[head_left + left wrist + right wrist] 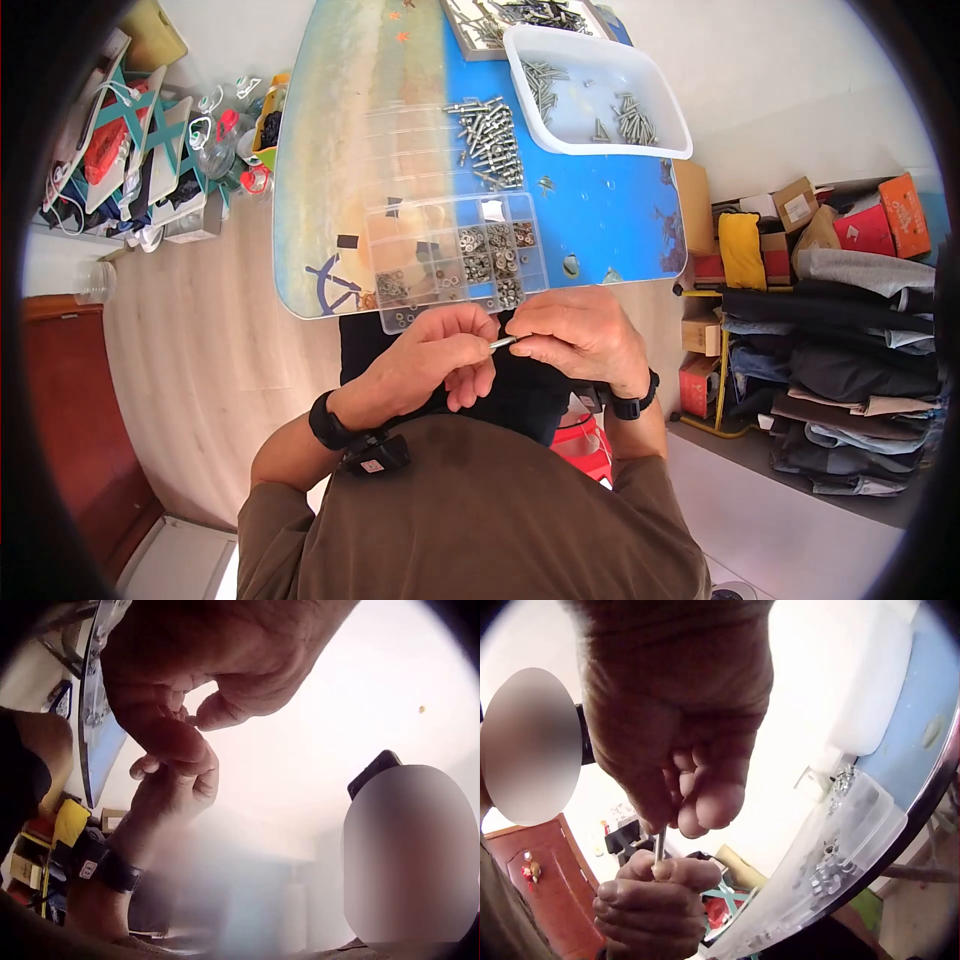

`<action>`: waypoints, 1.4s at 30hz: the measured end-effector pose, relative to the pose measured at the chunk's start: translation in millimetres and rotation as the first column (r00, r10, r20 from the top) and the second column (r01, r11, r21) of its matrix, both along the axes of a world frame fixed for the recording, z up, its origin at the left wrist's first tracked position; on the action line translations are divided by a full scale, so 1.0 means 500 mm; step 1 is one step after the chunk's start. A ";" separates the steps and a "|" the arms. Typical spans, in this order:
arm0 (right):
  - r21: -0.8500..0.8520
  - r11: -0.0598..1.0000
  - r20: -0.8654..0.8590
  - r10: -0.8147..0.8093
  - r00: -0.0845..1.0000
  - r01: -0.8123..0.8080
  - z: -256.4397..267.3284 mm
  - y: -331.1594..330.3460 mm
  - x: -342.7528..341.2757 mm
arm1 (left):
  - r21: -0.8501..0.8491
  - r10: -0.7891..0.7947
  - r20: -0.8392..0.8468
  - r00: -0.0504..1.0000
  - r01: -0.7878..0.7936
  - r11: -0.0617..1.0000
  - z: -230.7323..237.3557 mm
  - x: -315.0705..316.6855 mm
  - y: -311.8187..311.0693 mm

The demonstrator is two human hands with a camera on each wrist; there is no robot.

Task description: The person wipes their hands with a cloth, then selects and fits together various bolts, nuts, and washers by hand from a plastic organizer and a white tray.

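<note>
Just beyond the person's lap, both hands meet at a slim, shiny metal bolt. The left hand pinches one end between thumb and forefinger. On the other end are the thumb and fingertips of the right hand. In the right wrist view the bolt spans the short gap between the fingertips, and its ends are hidden by them. Right ahead of the hands, a clear compartment box with nuts and washers overhangs the table's near edge. Several bolts lie heaped on its clear lid behind.
A white plastic bin with loose screws stands at the table's back right. Behind it lies a tray of more fasteners. Folded clothes fill a rack at right; bottles and shelves stand at left.
</note>
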State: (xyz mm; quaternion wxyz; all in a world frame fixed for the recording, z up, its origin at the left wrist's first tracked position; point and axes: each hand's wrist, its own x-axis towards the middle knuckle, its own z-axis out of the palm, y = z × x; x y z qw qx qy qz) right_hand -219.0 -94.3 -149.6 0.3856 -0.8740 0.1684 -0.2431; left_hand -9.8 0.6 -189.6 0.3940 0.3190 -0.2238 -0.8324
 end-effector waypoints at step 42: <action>-0.179 0.921 -0.305 -0.387 0.870 0.347 -0.059 -0.177 0.049 | -0.488 0.525 0.818 0.235 -0.197 0.850 -0.066 0.231 -0.123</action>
